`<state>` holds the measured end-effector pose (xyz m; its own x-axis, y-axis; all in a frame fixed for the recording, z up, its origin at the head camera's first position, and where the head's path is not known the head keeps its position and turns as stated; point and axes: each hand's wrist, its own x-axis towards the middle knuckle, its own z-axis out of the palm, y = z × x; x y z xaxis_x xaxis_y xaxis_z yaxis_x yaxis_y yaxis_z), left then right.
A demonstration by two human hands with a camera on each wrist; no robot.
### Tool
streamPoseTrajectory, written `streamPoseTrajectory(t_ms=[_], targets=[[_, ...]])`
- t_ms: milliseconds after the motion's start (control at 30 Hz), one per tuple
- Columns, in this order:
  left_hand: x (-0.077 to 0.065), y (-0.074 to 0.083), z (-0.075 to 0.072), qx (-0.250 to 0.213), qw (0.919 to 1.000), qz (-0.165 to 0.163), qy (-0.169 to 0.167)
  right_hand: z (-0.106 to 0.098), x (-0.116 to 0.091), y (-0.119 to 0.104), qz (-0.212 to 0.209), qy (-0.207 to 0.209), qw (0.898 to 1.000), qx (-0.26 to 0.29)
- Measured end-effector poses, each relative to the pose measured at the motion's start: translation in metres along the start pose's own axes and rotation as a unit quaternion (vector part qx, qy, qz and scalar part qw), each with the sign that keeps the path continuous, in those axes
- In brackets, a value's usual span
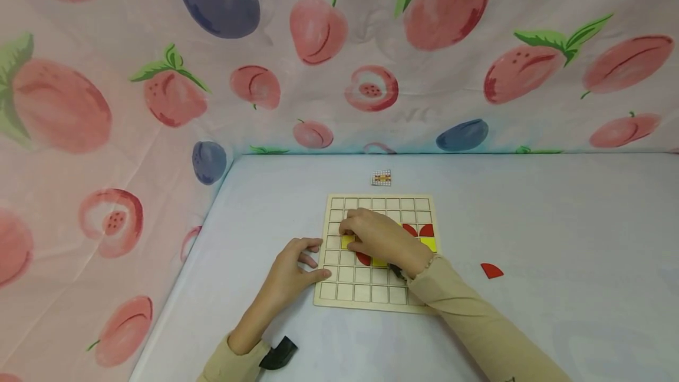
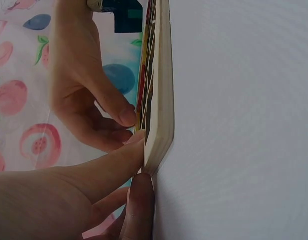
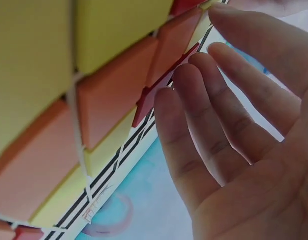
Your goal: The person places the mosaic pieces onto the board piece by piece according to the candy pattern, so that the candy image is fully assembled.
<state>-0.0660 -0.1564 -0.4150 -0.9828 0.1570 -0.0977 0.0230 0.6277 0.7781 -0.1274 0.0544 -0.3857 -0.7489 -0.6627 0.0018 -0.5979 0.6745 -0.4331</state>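
Observation:
A square wooden grid board point(image 1: 347, 292) lies on the table, with red and yellow tiles in its middle rows. My left hand point(image 1: 290, 273) holds the board's left edge, the thumb on the rim and the other fingers bent beside it. Over the board reaches my right hand point(image 1: 384, 237), its fingertips down at the left end of the tiles by a yellow tile point(image 1: 347, 241). In the right wrist view the right fingers point(image 3: 221, 110) are loosely bent, touching or close to a red tile point(image 3: 156, 95). Any piece beneath the right fingertips is hidden.
One loose red quarter-round tile point(image 1: 491, 270) lies on the table right of the board. Beyond the board's far edge is a small pattern card point(image 1: 381, 178). A fruit-printed cloth point(image 1: 318, 93) hangs behind and along the left side.

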Motion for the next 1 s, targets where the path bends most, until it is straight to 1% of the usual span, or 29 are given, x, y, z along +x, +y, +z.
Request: streamPoseTrajectory(t_ms=[133,267,467,667,800,900,1000], targets=[[0.000,0.000,0.000,0.002,1.0000,-0.001,-0.001,-0.002,-0.003,0.001,0.007,0.002,1.000,0.005],[0.000,0.000,0.000,0.007,1.0000,-0.005,0.001,-0.007,-0.008,0.001,0.024,0.004,1.000,0.011],[0.001,0.000,0.000,0.009,0.9999,-0.006,0.001,-0.013,-0.017,0.002,0.034,0.007,0.999,0.002],[0.001,0.000,0.000,0.009,0.9999,-0.009,0.001,-0.014,-0.026,0.005,0.013,0.020,1.000,-0.012],[0.001,0.000,0.001,0.007,0.9999,-0.010,0.002,-0.016,-0.033,0.006,0.014,0.026,0.999,-0.021],[0.001,0.000,0.002,0.006,1.0000,-0.005,0.003,-0.017,-0.038,0.008,0.007,0.040,0.999,-0.020],[0.002,0.000,0.002,0.007,1.0000,-0.004,0.004,-0.016,-0.043,0.013,-0.009,0.059,0.998,-0.024]])
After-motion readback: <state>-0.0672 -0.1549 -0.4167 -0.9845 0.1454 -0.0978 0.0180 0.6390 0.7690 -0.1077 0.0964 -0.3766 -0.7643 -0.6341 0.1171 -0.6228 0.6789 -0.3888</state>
